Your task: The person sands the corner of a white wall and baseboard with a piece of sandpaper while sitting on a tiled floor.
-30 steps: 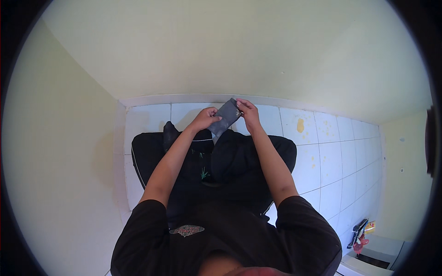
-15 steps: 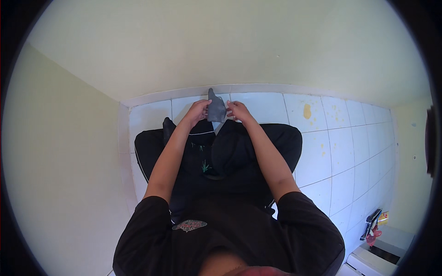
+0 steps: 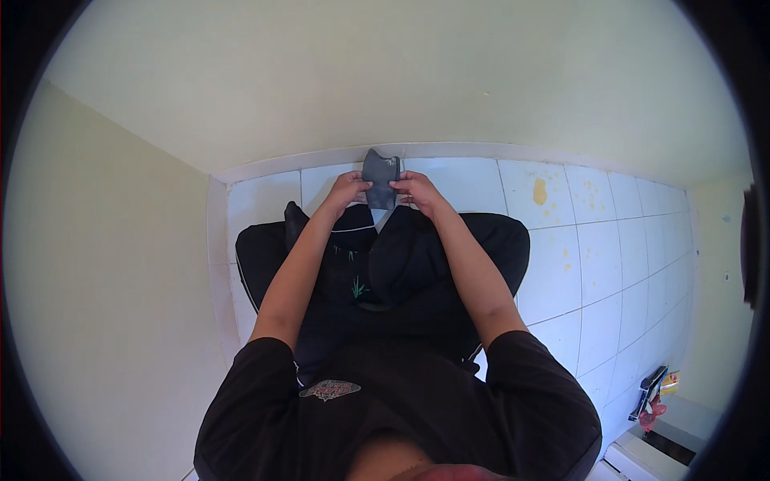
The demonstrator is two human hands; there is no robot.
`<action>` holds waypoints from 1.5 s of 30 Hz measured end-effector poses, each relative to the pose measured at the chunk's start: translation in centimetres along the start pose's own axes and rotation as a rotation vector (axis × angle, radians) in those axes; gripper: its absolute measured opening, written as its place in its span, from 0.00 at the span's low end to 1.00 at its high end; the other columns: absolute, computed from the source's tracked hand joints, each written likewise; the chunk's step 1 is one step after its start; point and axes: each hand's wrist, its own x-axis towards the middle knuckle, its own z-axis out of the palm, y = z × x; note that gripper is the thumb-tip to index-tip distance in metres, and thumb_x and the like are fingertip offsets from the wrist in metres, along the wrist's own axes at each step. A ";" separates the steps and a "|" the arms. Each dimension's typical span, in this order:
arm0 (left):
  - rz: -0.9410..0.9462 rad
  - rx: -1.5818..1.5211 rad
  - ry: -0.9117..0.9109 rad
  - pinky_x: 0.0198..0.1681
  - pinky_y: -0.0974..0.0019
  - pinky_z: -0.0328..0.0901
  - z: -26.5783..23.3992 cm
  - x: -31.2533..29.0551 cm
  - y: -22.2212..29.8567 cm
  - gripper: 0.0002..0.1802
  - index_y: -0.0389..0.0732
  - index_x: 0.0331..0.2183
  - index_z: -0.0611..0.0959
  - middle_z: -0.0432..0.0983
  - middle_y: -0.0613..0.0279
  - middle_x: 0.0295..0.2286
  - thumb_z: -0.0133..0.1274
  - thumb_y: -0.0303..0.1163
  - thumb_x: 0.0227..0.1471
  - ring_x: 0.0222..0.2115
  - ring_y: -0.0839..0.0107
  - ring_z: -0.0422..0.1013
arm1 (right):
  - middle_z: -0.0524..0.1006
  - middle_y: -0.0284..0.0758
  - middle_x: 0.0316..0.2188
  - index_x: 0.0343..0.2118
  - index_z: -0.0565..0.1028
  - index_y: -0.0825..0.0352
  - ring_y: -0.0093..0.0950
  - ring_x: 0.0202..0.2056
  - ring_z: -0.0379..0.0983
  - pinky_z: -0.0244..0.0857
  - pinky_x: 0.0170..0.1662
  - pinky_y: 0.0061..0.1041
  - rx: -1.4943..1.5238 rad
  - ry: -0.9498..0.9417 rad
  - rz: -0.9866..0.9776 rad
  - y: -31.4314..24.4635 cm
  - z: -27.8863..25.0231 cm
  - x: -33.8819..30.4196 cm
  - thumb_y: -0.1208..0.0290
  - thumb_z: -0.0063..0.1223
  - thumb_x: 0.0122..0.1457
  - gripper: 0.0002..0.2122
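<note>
A small grey piece of cloth, by its shape a sock (image 3: 381, 178), is held up in front of me near the foot of the wall. My left hand (image 3: 348, 191) pinches its left edge with the thumb on the near face. On the opposite edge my right hand (image 3: 417, 191) grips it in the same way, thumb in front. The cloth is spread between the two hands, with a pale mark near its upper right corner. Fingers behind it are partly hidden. Below the hands lie my folded legs in black trousers (image 3: 329, 280), and a dark sock-like shape (image 3: 294, 216) stands out beside the left knee.
White floor tiles (image 3: 545, 272) stretch to the right, with yellowish stains (image 3: 539, 191) on some. A pale wall (image 3: 385, 80) rises close ahead, another (image 3: 120, 240) on the left. Several small packages (image 3: 651, 397) lie at the far lower right.
My right hand has moved left and taken hold of the sock's right edge. The sock, narrow at its top before, is now spread wider between both hands.
</note>
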 end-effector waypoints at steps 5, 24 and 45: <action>0.213 0.078 0.193 0.41 0.64 0.68 2.9 0.0 0.5 0.37 0.39 0.57 0.65 0.75 0.56 0.37 0.60 0.23 0.46 0.39 0.69 0.72 | 0.73 0.25 0.29 0.31 0.70 0.57 0.21 0.32 0.70 0.64 0.37 0.27 0.103 -0.023 -0.018 1.0 -1.7 0.1 0.71 0.61 0.53 0.08; 0.521 0.022 0.267 0.40 0.71 0.65 0.4 -1.3 1.2 0.35 0.43 0.55 0.68 0.73 0.58 0.34 0.61 0.20 0.43 0.33 0.76 0.69 | 0.79 0.41 0.35 0.31 0.77 0.65 0.40 0.35 0.77 0.71 0.35 0.38 -0.220 -0.409 0.611 1.2 1.5 -1.7 0.60 0.56 0.54 0.12; 0.615 -0.104 0.295 0.39 0.70 0.66 -3.1 -5.4 5.0 0.33 0.40 0.55 0.66 0.77 0.59 0.33 0.58 0.19 0.47 0.33 0.76 0.72 | 0.76 0.36 0.35 0.41 0.73 0.68 0.25 0.33 0.74 0.67 0.36 0.23 -0.126 -0.690 0.407 4.8 11.2 0.4 0.69 0.54 0.56 0.12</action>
